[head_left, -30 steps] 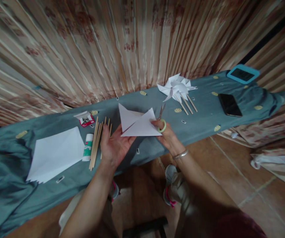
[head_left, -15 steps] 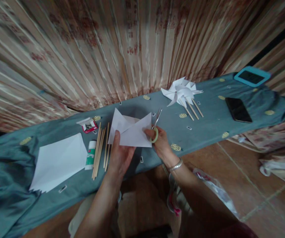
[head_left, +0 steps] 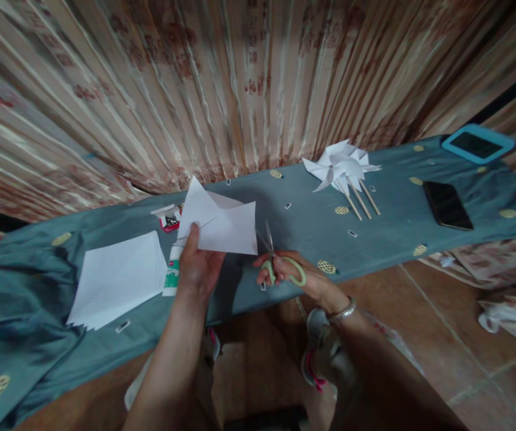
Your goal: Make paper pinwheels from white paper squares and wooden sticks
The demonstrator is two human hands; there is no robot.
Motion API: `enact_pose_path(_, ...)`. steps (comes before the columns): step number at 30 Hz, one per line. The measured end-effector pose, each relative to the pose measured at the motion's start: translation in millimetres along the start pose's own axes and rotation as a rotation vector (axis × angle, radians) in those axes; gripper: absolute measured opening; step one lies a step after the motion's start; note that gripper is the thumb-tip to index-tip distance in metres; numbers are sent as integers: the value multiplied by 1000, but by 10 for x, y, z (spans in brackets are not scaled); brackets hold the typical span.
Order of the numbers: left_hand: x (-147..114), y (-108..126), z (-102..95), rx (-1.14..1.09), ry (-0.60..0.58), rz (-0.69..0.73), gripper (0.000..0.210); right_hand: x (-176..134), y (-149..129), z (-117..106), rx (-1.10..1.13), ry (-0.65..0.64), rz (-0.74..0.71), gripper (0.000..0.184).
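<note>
My left hand (head_left: 199, 260) grips a white sheet of paper (head_left: 224, 227) by its lower left part, thumb on top. Cuts split the sheet, and its corners stand up in points. In my right hand (head_left: 289, 269) is a pair of scissors (head_left: 270, 246) with pale green handles, its blades parted and pointing up and away. The blades are just right of the paper, apart from it. A glue stick (head_left: 172, 276) lies by my left wrist, partly covered by the hand and paper. The wooden sticks beside it are now hidden.
A stack of white paper (head_left: 117, 278) lies on the left of the cloth-covered table (head_left: 303, 233). Behind the glue stick is a small red box (head_left: 170, 220) of metal pieces. Paper pinwheels (head_left: 341, 167) on sticks, a phone (head_left: 447, 205) and a blue-framed device (head_left: 477, 144) lie to the right.
My left hand has moved the paper left, over the wooden sticks. My right hand has drawn back from the paper with the scissors, whose blades are now spread.
</note>
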State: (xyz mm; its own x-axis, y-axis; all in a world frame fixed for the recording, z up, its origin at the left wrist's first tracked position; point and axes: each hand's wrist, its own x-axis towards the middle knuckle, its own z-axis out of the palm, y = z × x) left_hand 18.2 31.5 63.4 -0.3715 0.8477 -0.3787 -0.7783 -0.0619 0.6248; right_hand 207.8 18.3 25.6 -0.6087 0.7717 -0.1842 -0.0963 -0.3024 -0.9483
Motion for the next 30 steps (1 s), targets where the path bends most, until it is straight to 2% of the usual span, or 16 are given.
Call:
enact_pose_path(3, 25, 32, -9, -8, -5, 45, 30, -152, -23, -2, -32, -124, 60, 54)
enact_pose_path(8, 43, 55, -17, -8, -15, 79, 32, -251, -55, 26, -73, -177, 111, 56)
enact_pose_path(12, 49, 47, -19, 8, -10, 80, 32, -234, -56, 26, -100, -187, 137, 59)
enact_pose_path(22, 20, -62, -3, 61, -48, 21, 28, -179, 1, 4, -55, -178, 42, 59)
enact_pose_path(30, 9, -92, -36, 91, -113, 9, 26, -183, -42, 27, -77, -134, 73, 59)
